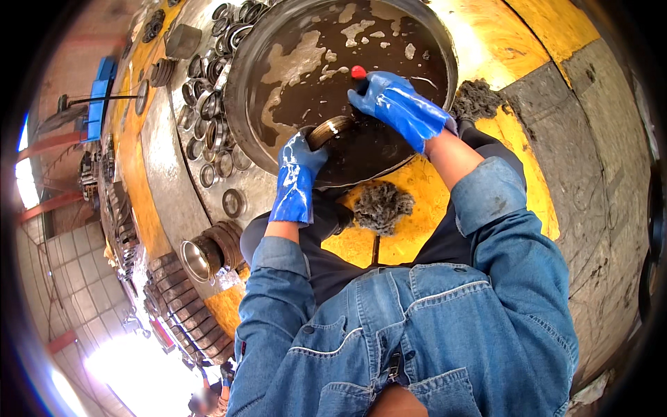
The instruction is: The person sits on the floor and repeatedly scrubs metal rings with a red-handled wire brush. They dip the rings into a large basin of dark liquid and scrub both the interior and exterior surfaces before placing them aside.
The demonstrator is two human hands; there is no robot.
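My left hand (pixel 302 156), in a wet blue rubber glove, grips a metal ring (pixel 329 131) over the near left part of a large round basin (pixel 240 104). Dark liquid (pixel 333 80) with patches of pale foam fills this basin. Above the liquid, to the right of the ring, my right hand (pixel 377 94) is closed in its blue glove around a red-ended tool (pixel 358 71). Only the red end shows clearly, so its kind is hidden. The ring lies just below and left of my right hand.
Many similar metal rings (pixel 208 104) lie left of the basin, with one loose ring (pixel 233 202) nearer me. Larger stacked rings (pixel 201 258) stand at lower left. A dark shaggy mop-like clump (pixel 383 208) sits between my legs, and another clump (pixel 476 99) right of the basin.
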